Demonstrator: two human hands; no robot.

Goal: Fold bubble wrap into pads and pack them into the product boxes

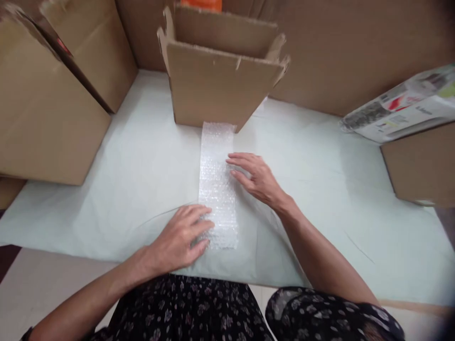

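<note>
A strip of bubble wrap (218, 189) lies flat on the pale cloth-covered table (149, 156), its long side running away from me. My left hand (185, 234) rests at the strip's near left edge, fingers spread, with the fingertips over the wrap. Along the right edge, farther up, is my right hand (256, 177); its fingers are apart and point left, tips at the border of the wrap. Neither hand grips anything. The far end of the strip reaches the foot of an open cardboard box (220, 85).
Large cardboard boxes (46, 104) stand at the left. On the right, a plastic-wrapped package (401, 106) is by another cardboard box (423, 166). Brown cardboard (337, 52) forms a wall behind, and something orange (202, 4) shows at the top.
</note>
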